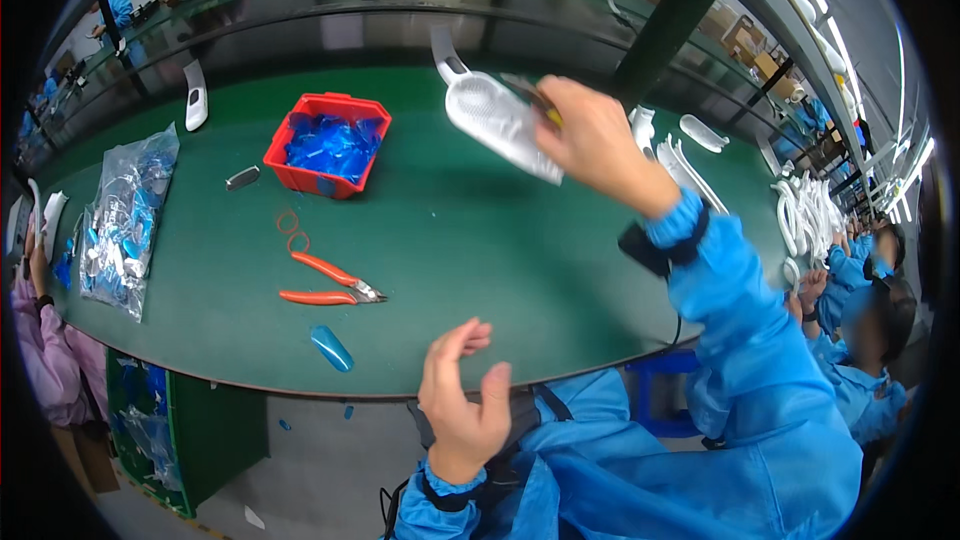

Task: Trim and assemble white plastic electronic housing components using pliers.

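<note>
My right hand (pixel 597 140) is raised over the far side of the green table (pixel 470 260) and grips a white perforated plastic part (pixel 497 120) with a handle-like end. A thin dark tool shows between its fingers. My left hand (pixel 462 402) hovers open at the near table edge, fingers apart, holding nothing. Closest to it lie a small blue plastic piece (pixel 331 347) and orange-handled cutters (pixel 328 282).
A red bin (pixel 325 145) of blue pieces stands at the middle left. A clear bag (pixel 125 220) of parts lies at the left. White plastic parts (pixel 810 215) pile up at the right, near a person in blue. Two rubber rings (pixel 292 230) lie by the cutters.
</note>
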A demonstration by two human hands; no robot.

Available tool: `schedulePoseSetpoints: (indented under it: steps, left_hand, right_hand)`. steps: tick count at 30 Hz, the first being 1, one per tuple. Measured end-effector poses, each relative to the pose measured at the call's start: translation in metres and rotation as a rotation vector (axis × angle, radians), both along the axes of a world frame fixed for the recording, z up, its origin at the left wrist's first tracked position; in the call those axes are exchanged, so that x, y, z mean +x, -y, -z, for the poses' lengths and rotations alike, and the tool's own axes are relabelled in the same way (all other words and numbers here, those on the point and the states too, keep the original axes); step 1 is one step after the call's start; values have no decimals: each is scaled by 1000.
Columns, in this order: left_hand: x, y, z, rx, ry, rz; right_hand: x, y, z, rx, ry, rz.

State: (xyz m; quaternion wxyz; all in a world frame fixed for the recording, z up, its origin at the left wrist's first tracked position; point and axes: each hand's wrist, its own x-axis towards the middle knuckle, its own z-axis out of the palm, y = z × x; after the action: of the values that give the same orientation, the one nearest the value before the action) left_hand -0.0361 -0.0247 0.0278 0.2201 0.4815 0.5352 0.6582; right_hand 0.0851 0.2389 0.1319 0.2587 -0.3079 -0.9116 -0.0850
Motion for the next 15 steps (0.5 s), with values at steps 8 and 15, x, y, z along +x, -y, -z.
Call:
schedulePoseSetpoints:
  steps: [8, 15]
  left_hand:
    - [-19, -15, 19, -64, -130, -139]
    - [-20, -15, 24, -98, -102, -137]
  right_hand:
    - [-28, -195, 34, 329, 262, 264]
    - [-10, -203, 71, -155, 184, 482]
